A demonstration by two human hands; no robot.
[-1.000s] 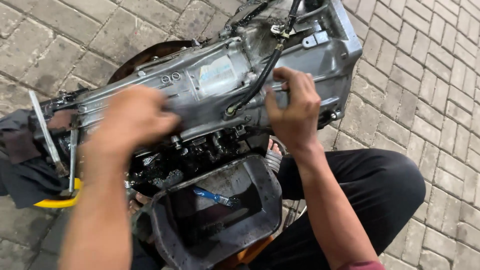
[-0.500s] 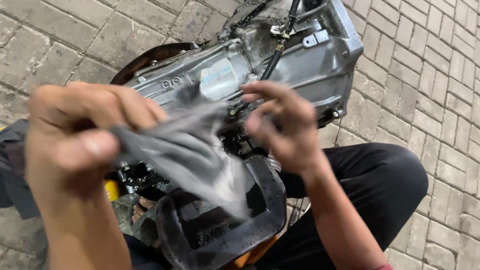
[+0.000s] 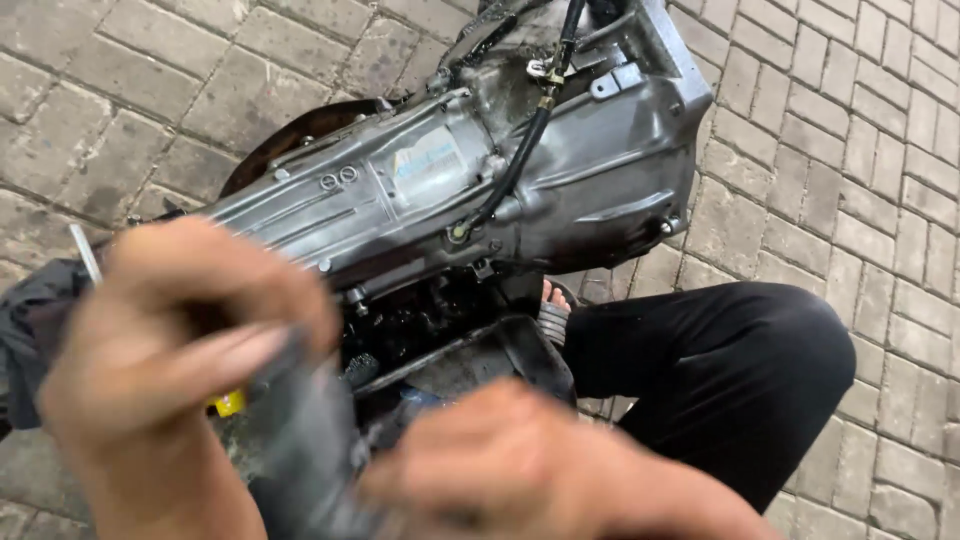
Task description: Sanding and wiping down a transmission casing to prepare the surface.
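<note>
Head view shows both hands blurred close to the lens: the left hand (image 3: 190, 330) pinches a grey rag (image 3: 310, 440) between thumb and fingers, while the right hand (image 3: 520, 465) closes on its lower end. Behind them a silver gearbox housing (image 3: 450, 190) lies on brick paving (image 3: 850, 130), above a black oil pan (image 3: 480, 365).

Counted on the brick paving

Two hands are seen, left hand (image 3: 175, 330) and right hand (image 3: 530, 470), sharing one grey cloth (image 3: 310, 440). One metal gearbox housing (image 3: 480, 180), one black hose (image 3: 520, 160) and one dark pan (image 3: 470, 365) are counted.
</note>
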